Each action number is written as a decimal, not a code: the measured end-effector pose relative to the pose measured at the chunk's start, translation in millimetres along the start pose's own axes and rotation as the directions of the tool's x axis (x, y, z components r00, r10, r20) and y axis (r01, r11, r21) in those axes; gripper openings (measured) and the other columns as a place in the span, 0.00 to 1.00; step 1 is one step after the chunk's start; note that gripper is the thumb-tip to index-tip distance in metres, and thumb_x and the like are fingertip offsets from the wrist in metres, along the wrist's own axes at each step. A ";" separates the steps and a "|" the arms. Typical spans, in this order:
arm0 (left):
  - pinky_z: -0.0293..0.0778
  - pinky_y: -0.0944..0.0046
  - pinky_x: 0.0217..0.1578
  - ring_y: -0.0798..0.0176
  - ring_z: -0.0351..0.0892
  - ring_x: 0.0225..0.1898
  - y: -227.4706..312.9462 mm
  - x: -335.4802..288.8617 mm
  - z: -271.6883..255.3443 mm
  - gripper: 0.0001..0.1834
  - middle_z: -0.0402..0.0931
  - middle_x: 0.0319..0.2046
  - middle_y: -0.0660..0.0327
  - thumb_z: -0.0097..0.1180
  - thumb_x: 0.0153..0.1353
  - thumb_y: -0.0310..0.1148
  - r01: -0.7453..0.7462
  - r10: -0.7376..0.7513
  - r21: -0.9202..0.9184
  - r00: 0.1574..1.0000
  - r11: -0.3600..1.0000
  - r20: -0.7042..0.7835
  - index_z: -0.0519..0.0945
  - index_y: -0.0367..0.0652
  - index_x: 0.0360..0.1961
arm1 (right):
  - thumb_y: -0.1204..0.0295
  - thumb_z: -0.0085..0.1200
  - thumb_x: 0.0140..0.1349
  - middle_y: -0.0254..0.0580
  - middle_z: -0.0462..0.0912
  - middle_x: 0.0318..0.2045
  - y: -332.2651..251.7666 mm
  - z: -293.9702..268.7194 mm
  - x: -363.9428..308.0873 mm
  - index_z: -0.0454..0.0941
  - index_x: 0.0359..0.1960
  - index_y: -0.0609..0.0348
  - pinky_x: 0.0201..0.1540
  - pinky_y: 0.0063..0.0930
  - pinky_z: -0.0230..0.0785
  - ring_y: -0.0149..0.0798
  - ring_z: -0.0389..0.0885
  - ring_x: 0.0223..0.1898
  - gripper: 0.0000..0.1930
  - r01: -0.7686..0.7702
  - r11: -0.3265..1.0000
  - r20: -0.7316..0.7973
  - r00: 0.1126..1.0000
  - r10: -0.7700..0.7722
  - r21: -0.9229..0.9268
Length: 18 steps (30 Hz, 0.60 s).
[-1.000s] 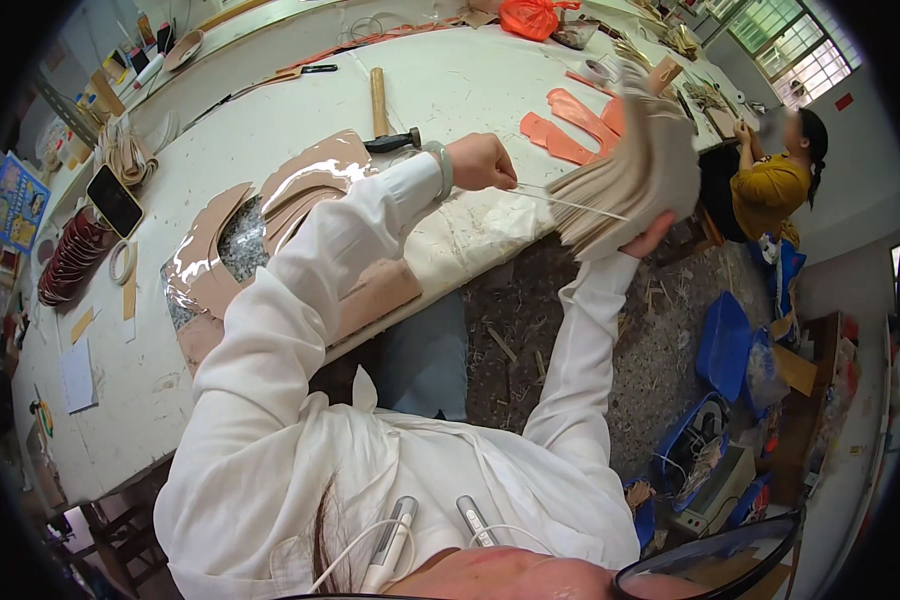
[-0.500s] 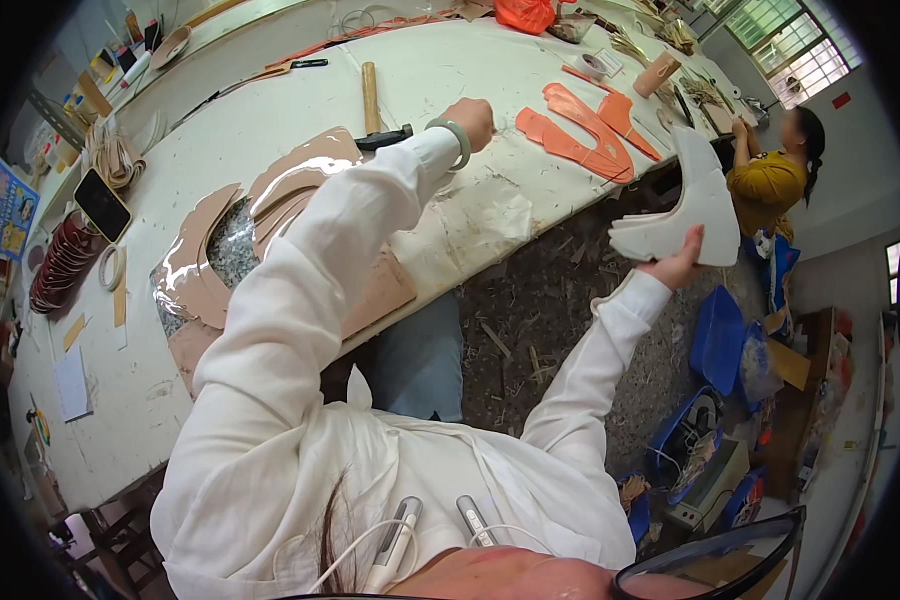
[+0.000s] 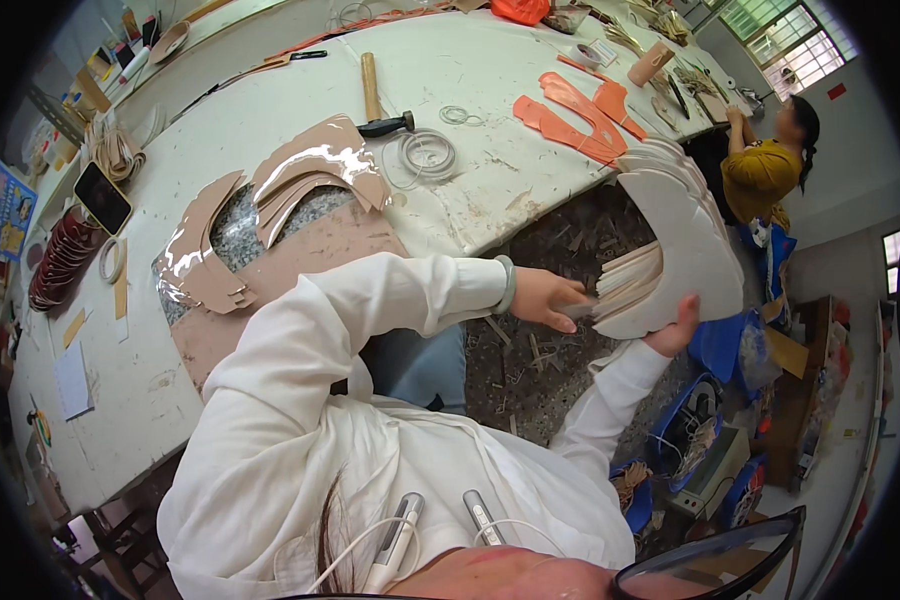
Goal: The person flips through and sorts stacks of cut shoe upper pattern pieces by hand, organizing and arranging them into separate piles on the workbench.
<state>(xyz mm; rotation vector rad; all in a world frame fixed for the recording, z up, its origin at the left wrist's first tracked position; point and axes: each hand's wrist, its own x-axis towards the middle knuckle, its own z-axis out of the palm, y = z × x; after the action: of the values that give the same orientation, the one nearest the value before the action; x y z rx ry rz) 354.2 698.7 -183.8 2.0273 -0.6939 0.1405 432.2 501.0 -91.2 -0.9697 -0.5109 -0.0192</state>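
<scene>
My right hand [image 3: 678, 328] grips the lower end of a thick stack of white, crescent-shaped pieces [image 3: 682, 245], held up past the table's right edge. Its thumb presses on the smooth top piece, and the layered edges show on the inner curve. My left hand [image 3: 548, 300] reaches across to the stack's lower left end, fingers pinched together at the layers. A small pale bit shows at its fingertips, too blurred to name. Left of my arms, glossy beige curved pieces [image 3: 315, 165] lie in piles on the worktable [image 3: 300, 90], partly over a speckled grey slab [image 3: 235, 235].
A hammer [image 3: 373, 100] and a coil of clear cord [image 3: 428, 153] lie mid-table. Orange cut pieces [image 3: 575, 115] sit by its right edge. Scraps litter the floor [image 3: 520, 370]; blue bins [image 3: 715, 345] stand at right. A person in a mustard top [image 3: 765, 175] works beyond.
My left hand has come from above the table down and right to the stack. The stack has turned in my right hand and sits lower, showing more layers. The cord coil is uncovered.
</scene>
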 end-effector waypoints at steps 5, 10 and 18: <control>0.73 0.56 0.47 0.47 0.76 0.45 20.5 -22.3 -88.0 0.22 0.78 0.44 0.50 0.53 0.58 0.38 0.427 -0.411 0.105 0.900 0.898 -0.144 0.76 0.38 0.51 | 0.72 0.51 0.49 0.41 0.78 0.36 4.5 5.7 2.0 0.73 0.46 0.67 0.41 0.24 0.62 0.33 0.73 0.34 0.21 -0.327 0.942 0.198 0.921 0.336 -0.077; 0.78 0.62 0.38 0.64 0.78 0.39 36.7 -101.9 -133.9 0.22 0.78 0.41 0.53 0.58 0.60 0.40 0.063 -0.335 -0.825 0.929 0.562 -0.157 0.74 0.34 0.49 | 0.79 0.48 0.40 0.33 0.77 0.25 11.0 55.2 3.2 0.75 0.40 0.67 0.30 0.15 0.57 0.25 0.67 0.24 0.20 -0.593 0.784 0.421 0.674 0.608 -0.183; 0.79 0.63 0.40 0.58 0.79 0.43 135.0 -227.1 -78.1 0.27 0.76 0.47 0.51 0.58 0.59 0.35 0.060 -0.446 -0.988 0.895 0.139 -0.008 0.67 0.32 0.56 | 0.77 0.55 0.41 0.34 0.76 0.33 54.7 186.0 -19.8 0.71 0.53 0.66 0.38 0.15 0.60 0.26 0.70 0.34 0.30 -0.619 0.703 0.827 0.148 0.543 -0.350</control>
<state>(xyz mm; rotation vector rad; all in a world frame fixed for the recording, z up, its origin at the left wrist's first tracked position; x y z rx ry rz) 108.0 805.8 -122.6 0.7193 -0.0647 -0.1895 352.3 675.5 -57.4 -0.9897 -1.0886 1.3628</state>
